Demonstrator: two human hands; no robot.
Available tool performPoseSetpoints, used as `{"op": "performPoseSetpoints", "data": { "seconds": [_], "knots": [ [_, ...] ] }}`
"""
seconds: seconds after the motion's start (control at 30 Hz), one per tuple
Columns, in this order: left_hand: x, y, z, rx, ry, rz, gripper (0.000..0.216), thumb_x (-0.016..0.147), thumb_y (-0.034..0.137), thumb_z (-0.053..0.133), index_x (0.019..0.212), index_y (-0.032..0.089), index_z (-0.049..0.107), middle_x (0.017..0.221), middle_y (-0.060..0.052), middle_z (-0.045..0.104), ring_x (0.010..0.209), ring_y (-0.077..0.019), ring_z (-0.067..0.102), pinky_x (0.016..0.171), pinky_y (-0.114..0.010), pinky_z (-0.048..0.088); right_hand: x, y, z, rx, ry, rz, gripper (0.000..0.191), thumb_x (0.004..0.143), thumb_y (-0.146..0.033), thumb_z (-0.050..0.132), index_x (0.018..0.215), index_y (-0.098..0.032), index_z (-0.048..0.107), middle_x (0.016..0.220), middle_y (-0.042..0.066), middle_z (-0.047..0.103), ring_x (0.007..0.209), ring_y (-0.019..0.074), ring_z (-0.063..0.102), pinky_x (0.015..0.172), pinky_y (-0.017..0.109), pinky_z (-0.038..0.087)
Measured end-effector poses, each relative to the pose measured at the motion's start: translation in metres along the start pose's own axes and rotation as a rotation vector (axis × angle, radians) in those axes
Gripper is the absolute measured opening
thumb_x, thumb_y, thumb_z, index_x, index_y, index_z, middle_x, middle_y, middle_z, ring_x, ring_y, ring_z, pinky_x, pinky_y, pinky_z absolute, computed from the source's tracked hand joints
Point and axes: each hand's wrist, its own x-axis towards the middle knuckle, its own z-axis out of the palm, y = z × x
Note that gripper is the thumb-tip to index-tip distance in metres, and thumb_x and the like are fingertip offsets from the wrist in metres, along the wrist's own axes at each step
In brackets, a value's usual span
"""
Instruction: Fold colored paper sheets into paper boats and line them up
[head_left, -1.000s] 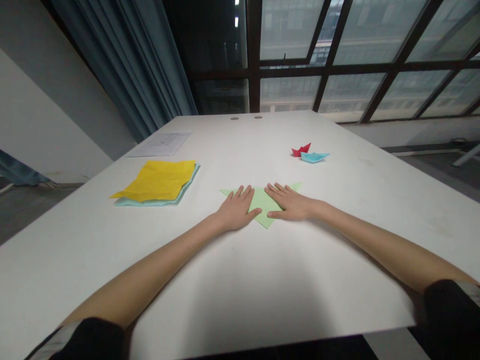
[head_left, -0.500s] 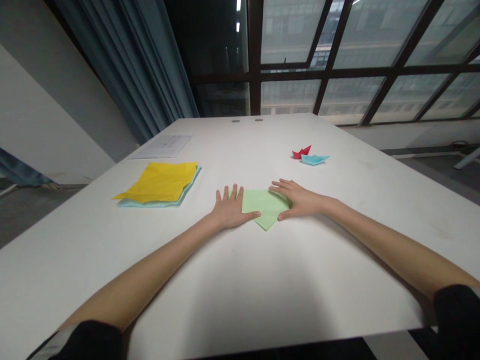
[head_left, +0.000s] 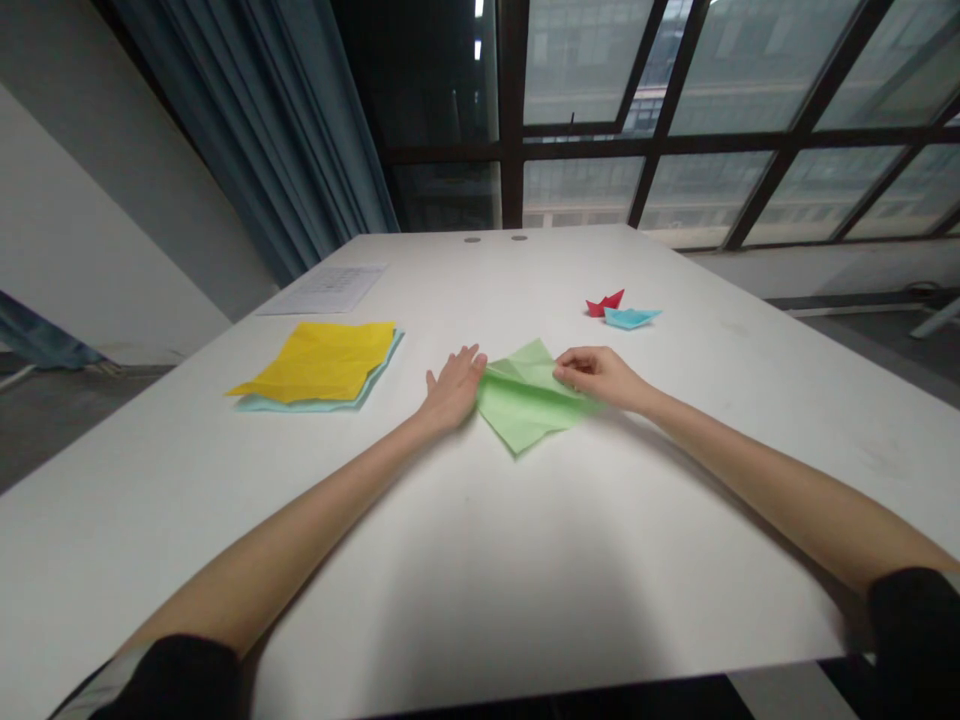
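Observation:
A light green sheet of paper [head_left: 525, 402] lies partly opened out in front of me, with a crease across it and one corner pointing toward me. My right hand [head_left: 600, 375] pinches the paper near its right side, fingers closed together. At the left edge of the sheet rests my left hand [head_left: 454, 388], its fingers stretched out and a little apart, the thumb side touching the paper.
Yellow sheets [head_left: 322, 360] lie on light blue paper [head_left: 300, 405] at the left. Behind them is a printed page [head_left: 326, 290]. A red paper boat [head_left: 606, 303] and a blue paper boat [head_left: 631, 318] stand at the back right of the white table [head_left: 480, 560].
The green paper has gone from a folded triangle to a partly unfolded square. My right hand has closed on it, and my left hand has tilted off its flat pose.

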Motion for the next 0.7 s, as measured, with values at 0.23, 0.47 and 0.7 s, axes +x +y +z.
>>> {"op": "performPoseSetpoints", "data": {
  "seconds": [0.23, 0.47, 0.7],
  "knots": [
    [-0.006, 0.0, 0.002, 0.153, 0.028, 0.059, 0.093, 0.073, 0.074, 0.038, 0.144, 0.019, 0.013, 0.151, -0.016, 0.009, 0.137, -0.0363, 0.012, 0.106, -0.06, 0.01, 0.011, 0.007, -0.013, 0.407, 0.283, 0.252, 0.026, 0.063, -0.038, 0.068, 0.074, -0.019, 0.054, 0.067, -0.002, 0.058, 0.053, 0.0088, 0.053, 0.058, 0.025, 0.046],
    [-0.01, -0.004, 0.0, 0.345, -0.163, 0.136, 0.089, 0.065, 0.076, 0.047, 0.138, 0.027, 0.032, 0.152, -0.016, 0.006, 0.137, -0.0403, 0.004, 0.1, -0.067, 0.01, 0.02, 0.047, -0.035, -0.095, 0.427, 0.244, 0.047, 0.068, -0.029, 0.06, 0.112, -0.015, 0.052, 0.098, 0.01, 0.063, 0.07, 0.0167, 0.06, 0.069, 0.033, 0.049],
    [-0.001, -0.014, -0.014, 0.356, -0.284, 0.166, 0.089, 0.064, 0.075, 0.049, 0.14, 0.035, 0.027, 0.152, -0.012, 0.011, 0.137, -0.04, 0.002, 0.1, -0.066, 0.011, 0.016, 0.059, -0.039, -0.615, 0.132, 0.05, 0.053, 0.072, -0.039, 0.061, 0.118, -0.013, 0.056, 0.122, 0.016, 0.056, 0.105, 0.0281, 0.055, 0.091, 0.041, 0.041]
  ]
}}
